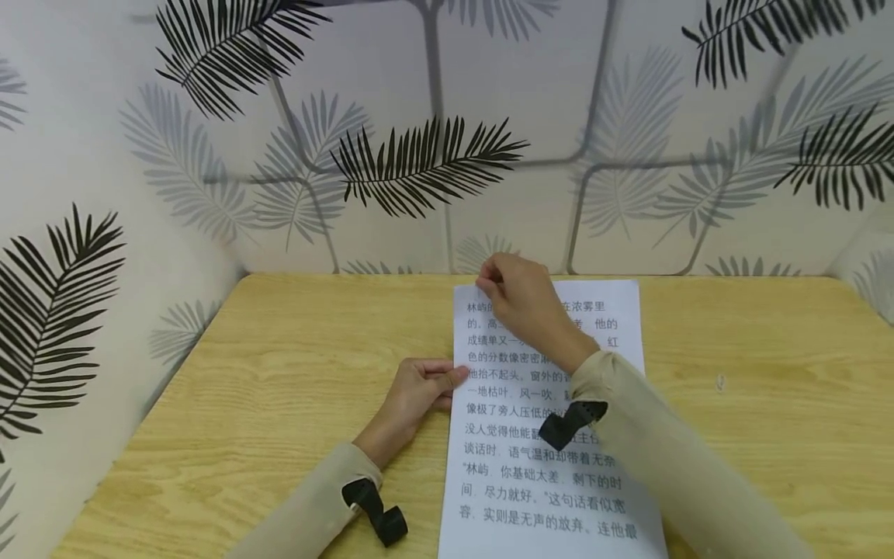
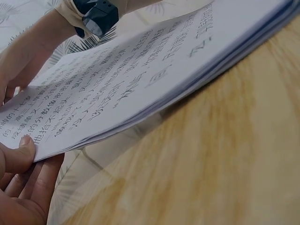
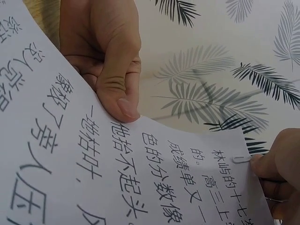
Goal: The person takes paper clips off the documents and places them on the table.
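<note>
Beige sleeve (image 1: 687, 458), right arm: is crossing over my printed sheets (image 1: 538, 539). Printed sheets, stacked: are lying just right of my left hand (image 1: 417, 394), which is pinching their edge, thumb above, fingers beneath. Paper clip (image 3: 241, 160), one: is sitting on the top edge, my right hand (image 1: 527, 301) pinching at its outer end. Wooden table (image 1: 293, 334): is extending below both hands.

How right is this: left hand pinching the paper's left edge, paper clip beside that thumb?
One slip: the right wrist view shows the paper clip at the paper's top edge, by the right hand; the left hand pinches as stated.
</note>
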Tool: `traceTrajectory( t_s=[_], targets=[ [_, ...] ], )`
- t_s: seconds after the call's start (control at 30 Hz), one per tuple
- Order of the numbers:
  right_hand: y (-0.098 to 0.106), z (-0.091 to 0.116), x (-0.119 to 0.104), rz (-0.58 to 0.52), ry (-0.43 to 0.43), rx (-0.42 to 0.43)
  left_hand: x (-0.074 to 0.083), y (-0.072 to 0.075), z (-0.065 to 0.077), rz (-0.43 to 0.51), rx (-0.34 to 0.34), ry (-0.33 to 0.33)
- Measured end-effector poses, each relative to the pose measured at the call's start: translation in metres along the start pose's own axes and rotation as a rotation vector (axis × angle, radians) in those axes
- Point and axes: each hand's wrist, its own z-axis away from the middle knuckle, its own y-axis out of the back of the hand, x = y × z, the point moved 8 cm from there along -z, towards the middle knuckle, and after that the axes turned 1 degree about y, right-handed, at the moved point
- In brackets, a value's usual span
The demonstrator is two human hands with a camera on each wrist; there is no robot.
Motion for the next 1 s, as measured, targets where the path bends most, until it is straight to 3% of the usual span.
traceTrajectory(
  t_s=[0.27, 0.53, 0.77, 1.0],
  targets=[
    [-0.005, 0.004, -0.002, -0.023, -0.006, 0.031, 0.0, 0.0, 0.002, -0.006, -0.011, -0.003],
    [-0.007, 0.005, -0.005, 0.045, 0.004, 0.029, 0.001, -0.001, 0.001, -0.012, -0.019, -0.017],
    [-0.006, 0.008, -0.005, 0.032, -0.015, 0.062, 0.0, -0.002, 0.002, -0.006, -0.029, -0.007],
    [0.005, 0.007, -0.003, -0.147, -0.032, 0.081, 0.0, -0.001, 0.001, -0.007, -0.029, 0.006]
  ],
)
